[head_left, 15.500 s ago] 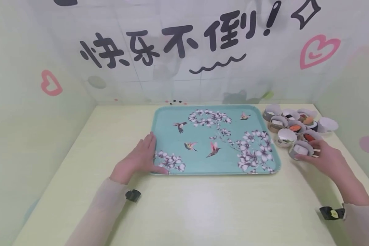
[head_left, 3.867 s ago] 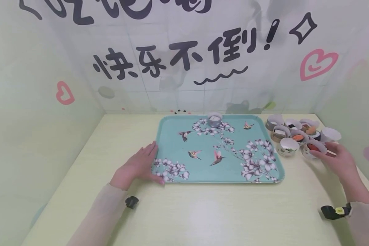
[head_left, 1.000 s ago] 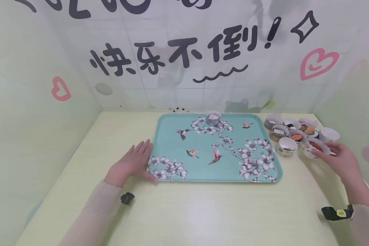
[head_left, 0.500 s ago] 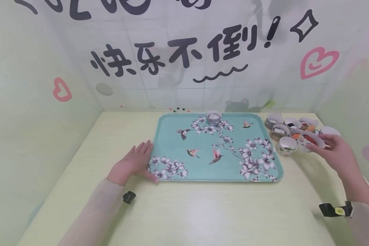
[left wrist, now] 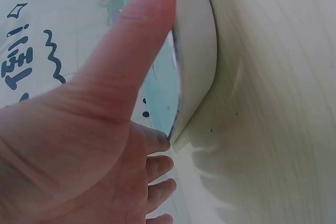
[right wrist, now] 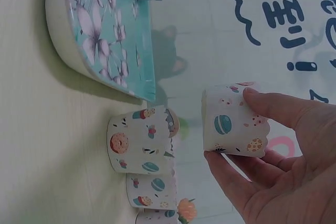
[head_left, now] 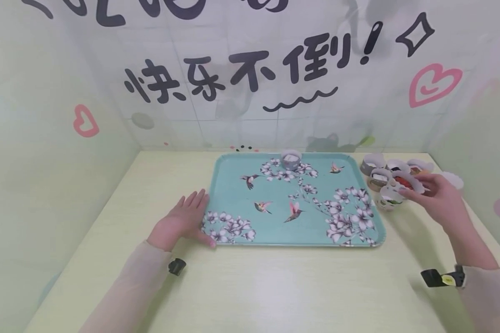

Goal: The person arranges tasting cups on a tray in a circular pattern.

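The patterned paper cup [right wrist: 233, 121] with the red piece [head_left: 402, 181] has been lifted off the table [head_left: 275, 286] by the right hand [head_left: 441, 199] and moved left, above neighbouring cups [head_left: 380, 179]. The grey cup [head_left: 291, 163] has been transferred from the near end of the right-hand group to the far side of the tray [head_left: 233, 199].

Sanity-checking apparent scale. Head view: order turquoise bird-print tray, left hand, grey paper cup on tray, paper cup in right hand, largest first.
1. Turquoise bird-print tray
2. Left hand
3. Unsure, not ranked: held paper cup and grey paper cup; the held one looks larger but is nearer the camera.
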A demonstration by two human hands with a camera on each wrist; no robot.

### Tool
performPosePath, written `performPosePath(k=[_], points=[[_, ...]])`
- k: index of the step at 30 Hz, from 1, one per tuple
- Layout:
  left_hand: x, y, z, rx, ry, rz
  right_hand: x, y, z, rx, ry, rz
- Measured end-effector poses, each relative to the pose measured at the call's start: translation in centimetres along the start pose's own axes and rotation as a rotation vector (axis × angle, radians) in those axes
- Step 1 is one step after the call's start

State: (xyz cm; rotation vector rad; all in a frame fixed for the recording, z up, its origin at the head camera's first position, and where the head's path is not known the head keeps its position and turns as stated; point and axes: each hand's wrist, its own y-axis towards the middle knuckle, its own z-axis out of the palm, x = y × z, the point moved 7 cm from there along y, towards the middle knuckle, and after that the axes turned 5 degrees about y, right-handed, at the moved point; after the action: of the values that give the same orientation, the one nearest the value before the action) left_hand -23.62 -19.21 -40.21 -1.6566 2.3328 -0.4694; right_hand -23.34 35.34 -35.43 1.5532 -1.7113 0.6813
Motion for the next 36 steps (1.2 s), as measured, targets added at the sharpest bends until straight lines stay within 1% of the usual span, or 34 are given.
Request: performPosePath(k=[7,10,13,21,24,27,31,36], points=[[-0.1,0.0,-0.3,-0.006,0.011,-0.007,1.5,0.5,2.2,0.067,0.004,-0.027],[0.0,0.1,-0.3,-0.007,0.019,-0.009,2.1,0.7,3.2,0.087,-0.013,-0.021],[0.1,0.2,-0.2,-0.005,0.014,-0.008,2.8,0.9,3.9,0.093,-0.024,-0.024],[0.1,0.2,0.0,0.0,0.007,-0.013,4.4,1.7,5.7,0.098,-0.022,-0.078],[0.0,0.1,-0.1,0.006,0.001,-0.016,4.8,2.2,6.4,0.113,-0.02,-0.059],[-0.1,0.0,-0.2,0.013,-0.01,-0.019,5.0,2.6,7.3,0.14,0.03,-0.035],[-0.2,-0.2,-0.3,0.017,-0.01,-0.022,5.4,3.2,8.1,0.147,0.061,-0.026],[-0.2,-0.2,-0.3,0.017,-0.011,-0.022,6.0,3.8,8.9,0.144,0.046,-0.008]])
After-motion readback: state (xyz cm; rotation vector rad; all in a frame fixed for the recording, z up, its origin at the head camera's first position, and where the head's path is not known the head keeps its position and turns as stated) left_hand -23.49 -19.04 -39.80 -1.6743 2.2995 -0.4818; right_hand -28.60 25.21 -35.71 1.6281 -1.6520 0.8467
